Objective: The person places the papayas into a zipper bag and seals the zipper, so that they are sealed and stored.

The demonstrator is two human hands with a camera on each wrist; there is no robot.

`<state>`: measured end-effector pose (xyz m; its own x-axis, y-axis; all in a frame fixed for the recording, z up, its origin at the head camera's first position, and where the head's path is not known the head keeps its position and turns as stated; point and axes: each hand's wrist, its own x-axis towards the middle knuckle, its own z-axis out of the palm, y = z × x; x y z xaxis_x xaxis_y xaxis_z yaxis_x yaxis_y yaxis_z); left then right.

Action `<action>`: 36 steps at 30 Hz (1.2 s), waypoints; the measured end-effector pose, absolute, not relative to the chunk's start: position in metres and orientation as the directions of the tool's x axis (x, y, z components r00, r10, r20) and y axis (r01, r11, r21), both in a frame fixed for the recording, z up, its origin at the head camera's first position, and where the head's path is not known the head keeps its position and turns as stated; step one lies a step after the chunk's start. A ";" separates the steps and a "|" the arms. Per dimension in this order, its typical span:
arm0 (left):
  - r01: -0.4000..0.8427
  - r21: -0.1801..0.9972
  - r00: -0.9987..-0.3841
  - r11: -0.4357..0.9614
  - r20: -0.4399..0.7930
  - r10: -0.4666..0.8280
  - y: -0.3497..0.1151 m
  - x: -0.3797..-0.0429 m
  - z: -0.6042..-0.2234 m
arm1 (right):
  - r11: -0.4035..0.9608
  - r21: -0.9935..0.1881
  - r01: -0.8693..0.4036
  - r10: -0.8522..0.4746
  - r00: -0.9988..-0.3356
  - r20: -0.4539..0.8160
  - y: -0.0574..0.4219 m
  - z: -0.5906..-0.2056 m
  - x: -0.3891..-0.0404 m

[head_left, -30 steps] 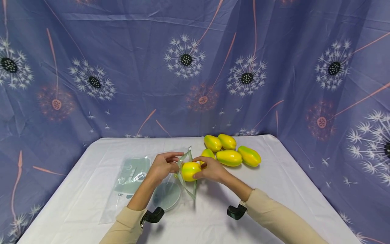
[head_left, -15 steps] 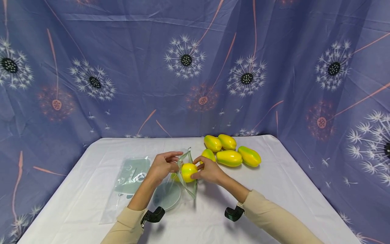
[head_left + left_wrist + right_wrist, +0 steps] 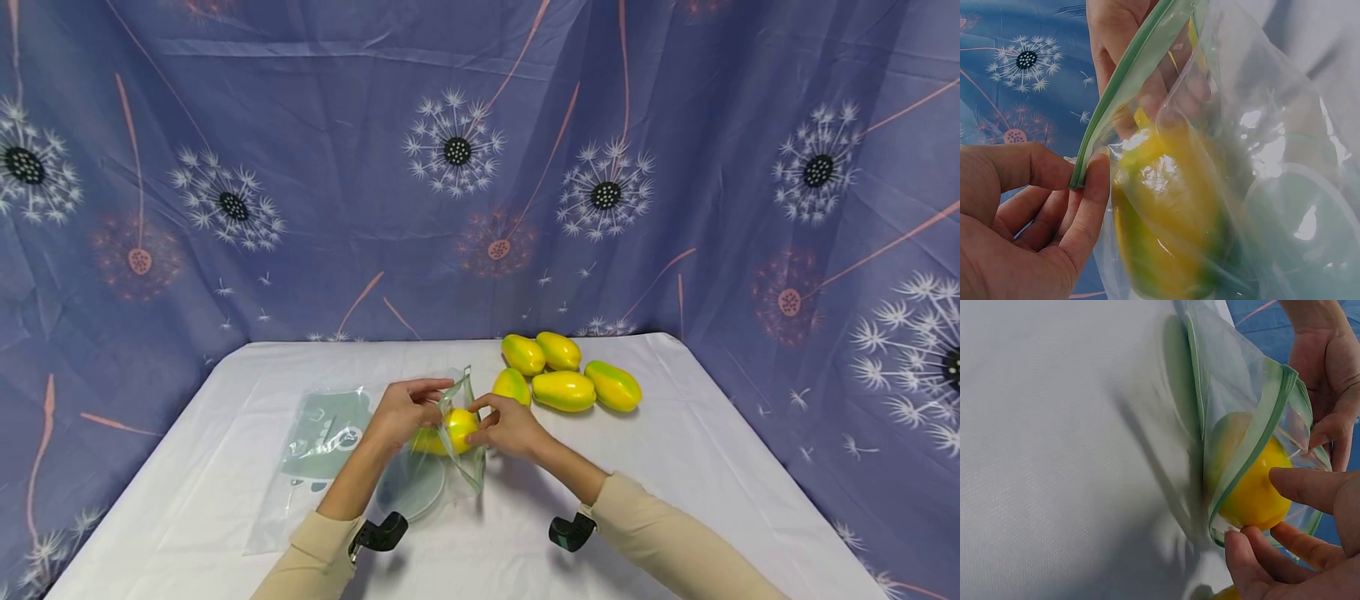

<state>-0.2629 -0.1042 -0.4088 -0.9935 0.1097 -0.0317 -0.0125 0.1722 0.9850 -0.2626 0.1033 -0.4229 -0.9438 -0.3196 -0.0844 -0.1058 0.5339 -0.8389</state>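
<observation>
A clear zip bag (image 3: 327,433) with pale green print lies along the table, its green-edged mouth raised and facing right. My left hand (image 3: 405,414) pinches the far edge of that mouth between thumb and fingers; the left wrist view shows the green zip strip (image 3: 1124,78) in the pinch. A yellow-green papaya (image 3: 459,429) lies mostly inside the bag, seen through the film. My right hand (image 3: 510,425) holds its near end at the mouth, thumb and fingertips (image 3: 1285,481) on the yellow skin.
Several more papayas (image 3: 564,391) lie in a group on the white-covered table (image 3: 600,467), behind and right of my right hand. A blue curtain with dandelion print (image 3: 360,167) hangs behind the table.
The papaya has slid left and deeper into the bag, with my right hand following it to the mouth. My left hand keeps its pinch, nearly still.
</observation>
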 end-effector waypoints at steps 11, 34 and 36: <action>-0.010 0.986 -0.994 0.165 -0.029 0.110 -0.099 -0.262 -0.408 | 0.511 -0.856 -0.078 -0.344 -0.931 -0.120 0.100 -0.425 -0.262; -0.017 0.988 -0.992 0.151 -0.036 0.121 -0.099 -0.265 -0.412 | 0.625 -0.770 -0.125 -0.189 -0.982 0.006 0.155 -0.400 -0.274; -0.015 0.988 -0.992 0.153 -0.034 0.124 -0.100 -0.265 -0.413 | 0.643 -0.754 -0.132 -0.182 -0.983 0.017 0.161 -0.400 -0.275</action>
